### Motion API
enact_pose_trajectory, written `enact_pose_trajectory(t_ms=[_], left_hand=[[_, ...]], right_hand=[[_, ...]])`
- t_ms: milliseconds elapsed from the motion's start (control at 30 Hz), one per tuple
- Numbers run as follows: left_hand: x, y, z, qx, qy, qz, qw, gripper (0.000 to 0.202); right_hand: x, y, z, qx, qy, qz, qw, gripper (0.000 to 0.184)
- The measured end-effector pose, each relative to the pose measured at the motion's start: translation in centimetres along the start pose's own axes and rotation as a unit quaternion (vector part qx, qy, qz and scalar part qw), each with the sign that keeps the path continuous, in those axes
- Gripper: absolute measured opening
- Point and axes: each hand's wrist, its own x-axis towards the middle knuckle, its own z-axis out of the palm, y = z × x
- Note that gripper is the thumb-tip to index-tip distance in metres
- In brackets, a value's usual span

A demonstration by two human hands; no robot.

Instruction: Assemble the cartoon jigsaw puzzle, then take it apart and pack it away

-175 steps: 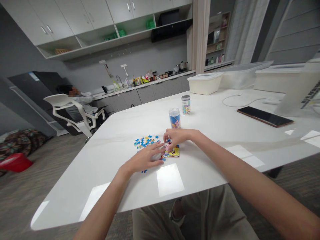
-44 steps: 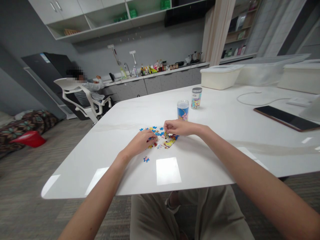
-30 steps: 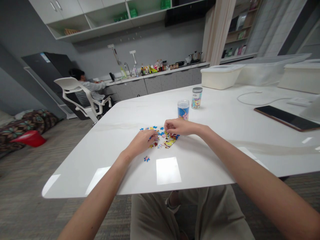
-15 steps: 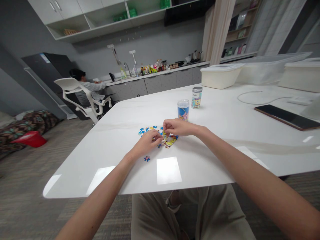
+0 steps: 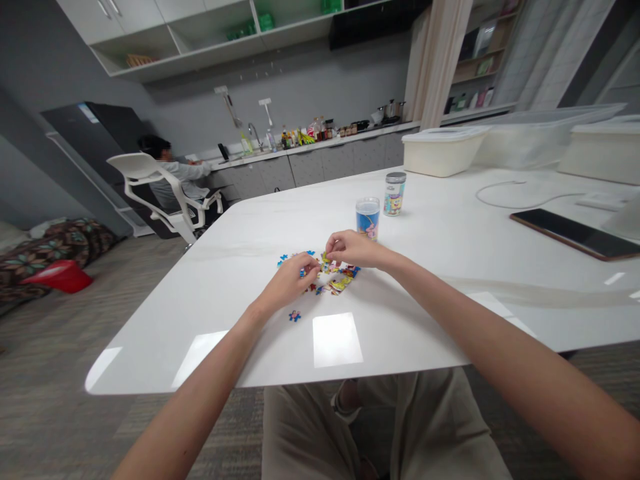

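1. We judge the step in hand to be the handling of puzzle pieces (image 5: 326, 267), which lie on the counter (image 5: 280, 357) between and around both hands.
2. Our left hand (image 5: 291, 277) arches over the left part of the spread, fingers curled and thumb towards the middle; we cannot tell whether it pinches anything.
3. Our right hand (image 5: 354, 249) has thumb and forefinger drawn together beside a yellow piece (image 5: 325, 256); whether they grip it, we cannot be sure.
4. As we judge it, the next move calls for a light fingertip touch and careful turning, since neighbouring pieces could easily be nudged.
5. The pieces look thin, flat and card-like, with knobbed edges; a yellow patch (image 5: 341, 284) on the near side of the right hand seems to be several joined.
6. One blue piece (image 5: 295, 316) lies apart, nearer us than the left hand.
7. Just beyond the right hand stands a clear, round-walled cup (image 5: 368, 219) with a blue picture; behind it, a printed canister (image 5: 395, 195) with a grey lid.
8. The counter is smooth and glossy, mirroring light in bright panes.
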Motion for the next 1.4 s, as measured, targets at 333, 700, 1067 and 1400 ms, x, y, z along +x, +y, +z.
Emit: enact_pose_trajectory(t_ms=[333, 700, 1067, 1400], left_hand=[[0.1, -0.4, 0.0, -0.007, -0.002, -0.069, 0.998, 0.017], [-0.3, -1.7, -0.1, 0.110, 0.030, -0.087, 0.990, 0.016], [0.0, -0.7, -0.1, -0.052, 0.023, -0.056, 0.997, 0.024], [0.3, -1.5, -0.2, -0.105, 0.076, -0.108, 0.986, 0.031]], right_hand=[[0.5, 0.3, -0.1, 0.038, 0.104, 0.009, 0.994, 0.007], [0.0, -0.4, -0.3, 0.090, 0.049, 0.108, 0.989, 0.007], [-0.1, 0.0, 0.1, 0.102, 0.008, 0.074, 0.992, 0.005], [0.5, -0.4, -0.1, 0.140, 0.145, 0.053, 0.978, 0.005]])
